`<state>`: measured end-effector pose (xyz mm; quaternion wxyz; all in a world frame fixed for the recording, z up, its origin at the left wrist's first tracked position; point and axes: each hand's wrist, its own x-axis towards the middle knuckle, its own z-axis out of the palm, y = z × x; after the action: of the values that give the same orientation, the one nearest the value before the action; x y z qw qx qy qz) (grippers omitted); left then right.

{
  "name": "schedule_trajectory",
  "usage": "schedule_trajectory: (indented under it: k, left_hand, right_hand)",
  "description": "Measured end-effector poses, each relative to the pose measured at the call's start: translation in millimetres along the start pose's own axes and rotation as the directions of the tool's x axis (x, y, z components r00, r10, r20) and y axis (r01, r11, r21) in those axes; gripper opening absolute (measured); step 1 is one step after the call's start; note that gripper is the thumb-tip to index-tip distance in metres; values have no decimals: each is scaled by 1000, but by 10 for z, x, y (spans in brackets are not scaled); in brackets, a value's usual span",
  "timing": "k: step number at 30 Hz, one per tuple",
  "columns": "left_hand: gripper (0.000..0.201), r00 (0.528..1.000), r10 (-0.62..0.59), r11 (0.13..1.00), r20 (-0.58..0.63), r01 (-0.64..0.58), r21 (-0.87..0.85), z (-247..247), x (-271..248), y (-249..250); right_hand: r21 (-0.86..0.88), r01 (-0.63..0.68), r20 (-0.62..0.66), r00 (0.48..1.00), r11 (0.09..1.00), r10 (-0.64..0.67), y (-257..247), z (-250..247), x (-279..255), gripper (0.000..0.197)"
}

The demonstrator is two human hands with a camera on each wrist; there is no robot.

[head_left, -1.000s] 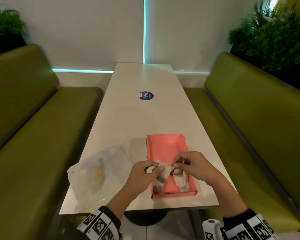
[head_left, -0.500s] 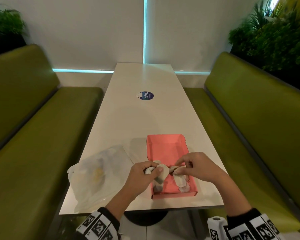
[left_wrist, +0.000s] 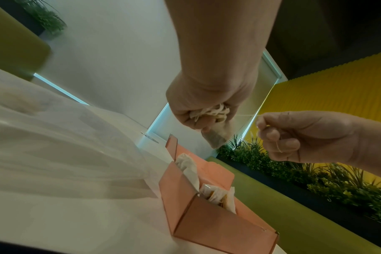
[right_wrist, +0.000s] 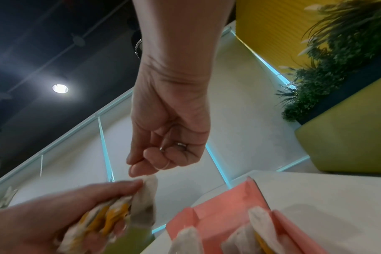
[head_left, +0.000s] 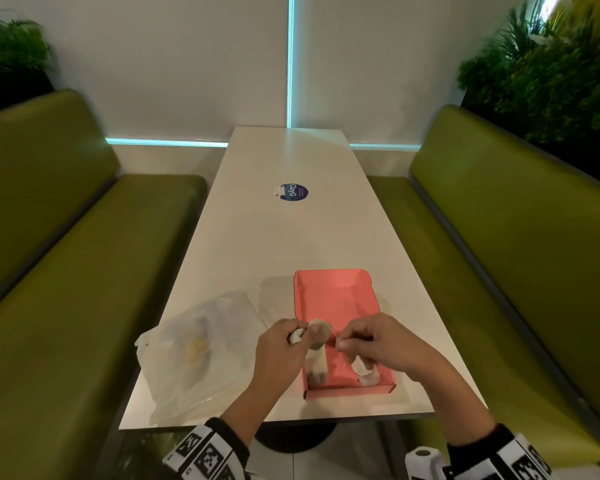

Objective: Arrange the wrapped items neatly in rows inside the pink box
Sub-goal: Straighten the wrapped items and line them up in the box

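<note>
Left hand point(head_left: 280, 355) fingers point(left_wrist: 191, 118) clutch wrapped items point(head_left: 317, 336), seemingly several.

Pink box point(head_left: 333, 292) on white table point(head_left: 291, 237), olive-green benches point(head_left: 499, 237) left and right, black-and-white checked cuffs point(head_left: 205, 455) near, dark blue sticker point(head_left: 294, 192) far.

Your pink box point(head_left: 336, 296) open on the table, shallow, far half bare, white wrapped items point(head_left: 367, 371) lying at its near end, left and right, one more pale item point(head_left: 318, 336) bunched in your left hand point(head_left: 280, 355) over the box's left wall
</note>
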<state>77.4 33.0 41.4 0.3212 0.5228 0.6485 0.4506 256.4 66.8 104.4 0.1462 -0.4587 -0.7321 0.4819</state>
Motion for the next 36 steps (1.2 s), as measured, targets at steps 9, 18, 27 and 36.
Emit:
schedule_trajectory:
  k: [9,18,27,36]
  left_hand:
    - [18,996,-84,970,1,82,-230,36,-36,52]
    - [18,997,-65,950,35,73,-304,46,-59,75]
    - [24,998,40,963,38,-28,-268,36,-80,40]
    - [18,982,190,972,-9,-189,-140,32,-102,59]
  right_hand:
    - [27,-59,143,988,998,55,102,323,21,22]
    - [136,-173,137,978,975,154,162,419,67,13]
    - [212,-171,24,985,962,170,203,412,80,14]
    - [276,-108,-11,993,955,116,191,390,60,17]
